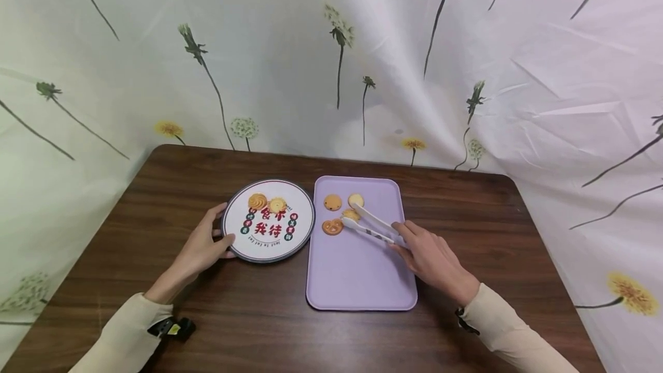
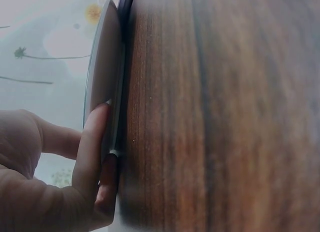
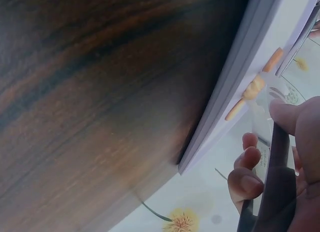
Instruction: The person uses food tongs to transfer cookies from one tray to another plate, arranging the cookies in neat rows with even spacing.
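My left hand (image 1: pixel 204 243) grips the left rim of a round white plate (image 1: pixel 266 249) with red lettering; in the left wrist view the fingers (image 2: pixel 89 147) reach under its edge. A swirled cookie (image 1: pixel 257 201) and a flower-shaped cookie (image 1: pixel 277 205) lie on the plate's far part. To its right stands a purple tray (image 1: pixel 357 281). My right hand (image 1: pixel 432 255) holds white tongs (image 1: pixel 374 224), with their tips around a golden cookie (image 1: pixel 351 213) on the tray. Close by lie a pretzel-shaped cookie (image 1: pixel 332 227), a round dotted cookie (image 1: pixel 332 202) and a pale round cookie (image 1: pixel 355 199).
Plate and tray sit side by side on a dark brown wooden table (image 1: pixel 248 315). Behind the table's far edge hangs a pale cloth (image 1: pixel 290 73) printed with dandelions, which also runs along both sides.
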`<state>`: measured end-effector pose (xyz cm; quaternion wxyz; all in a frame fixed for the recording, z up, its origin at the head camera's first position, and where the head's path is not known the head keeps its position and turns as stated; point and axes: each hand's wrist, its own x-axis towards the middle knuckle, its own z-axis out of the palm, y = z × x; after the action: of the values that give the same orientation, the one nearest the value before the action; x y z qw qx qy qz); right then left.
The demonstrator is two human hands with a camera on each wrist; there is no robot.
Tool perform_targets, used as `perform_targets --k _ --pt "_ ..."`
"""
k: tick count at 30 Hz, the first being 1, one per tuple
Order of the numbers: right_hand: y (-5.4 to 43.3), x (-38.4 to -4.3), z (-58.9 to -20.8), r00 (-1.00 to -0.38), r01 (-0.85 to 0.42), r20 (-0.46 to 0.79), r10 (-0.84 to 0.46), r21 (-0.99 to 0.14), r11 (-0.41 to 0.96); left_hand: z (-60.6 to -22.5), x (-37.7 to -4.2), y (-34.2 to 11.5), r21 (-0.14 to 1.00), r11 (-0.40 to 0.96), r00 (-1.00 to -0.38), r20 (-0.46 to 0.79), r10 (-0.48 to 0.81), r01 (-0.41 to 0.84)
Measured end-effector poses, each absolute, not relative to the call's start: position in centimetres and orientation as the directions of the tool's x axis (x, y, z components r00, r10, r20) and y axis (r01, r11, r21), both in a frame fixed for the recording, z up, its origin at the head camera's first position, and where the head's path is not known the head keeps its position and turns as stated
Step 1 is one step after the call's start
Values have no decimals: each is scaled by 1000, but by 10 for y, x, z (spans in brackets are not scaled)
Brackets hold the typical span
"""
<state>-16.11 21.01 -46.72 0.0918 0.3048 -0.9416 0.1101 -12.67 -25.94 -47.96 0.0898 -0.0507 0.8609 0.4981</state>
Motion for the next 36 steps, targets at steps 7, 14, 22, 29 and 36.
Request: perform_targets --k 7,14,22,29,36 --pt "215 -156 -465 -793 -599 247 -558 -143 788 -480 -127 -260 849 502 -980 -197 8 -167" --pt "219 -154 -465 -785 -603 271 -557 -129 787 -480 -127 -259 845 508 -981 -196 4 -167" --pt "218 -155 -463 -805 -583 251 -538 -162 796 -480 -128 -259 843 510 -980 -200 -2 -173" --pt "209 -167 -462 -833 -552 180 -523 -206 808 -479 -127 -259 849 498 -978 -207 -2 -180" --pt "209 -178 -464 -825 -564 178 -536 -197 802 -479 -126 -258 856 490 -981 -195 11 -165"
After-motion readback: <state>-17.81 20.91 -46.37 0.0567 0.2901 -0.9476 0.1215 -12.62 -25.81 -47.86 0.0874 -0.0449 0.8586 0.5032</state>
